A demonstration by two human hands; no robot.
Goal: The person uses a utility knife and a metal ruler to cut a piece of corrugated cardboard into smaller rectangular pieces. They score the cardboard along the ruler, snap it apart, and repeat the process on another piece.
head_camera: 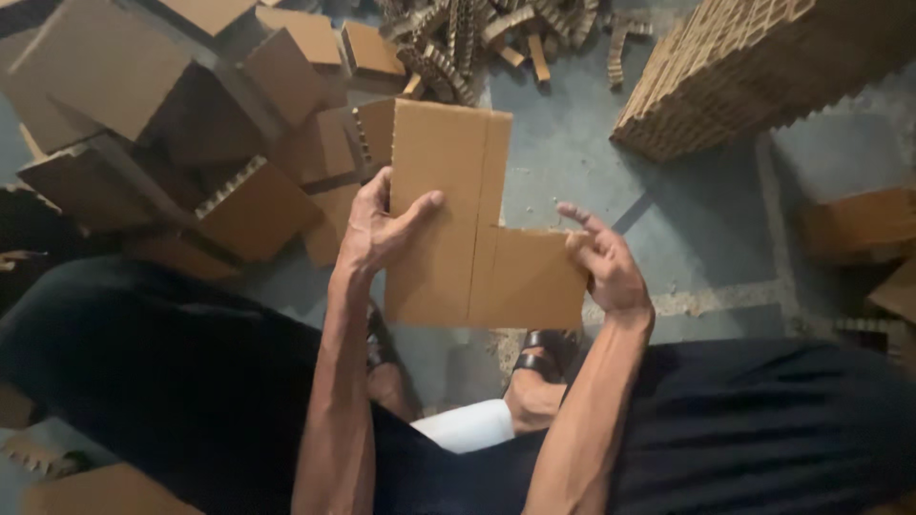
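Cardboard, an L-shaped piece (468, 238), is gripped at its edges by the left hand (377, 234) and right hand (606, 272) mid-frame. Bare grey floor (687, 229) is seen right of it; cardboard boxes (191, 124) crowd the upper left.

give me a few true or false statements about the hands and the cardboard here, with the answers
1. Both hands hold one L-shaped cardboard piece. True: the left hand grips its left edge and the right hand its lower right end.
2. The cardboard piece lies flat on the floor. False: it is held up above the floor.
3. A stack of notched cardboard stands at the upper right. True.
4. The right hand is closed in a fist. False: its index finger sticks out while the other fingers pinch the piece.
5. Folded boxes are piled to the left. True.
6. The person is barefoot. False: a dark sandal shows below the piece.
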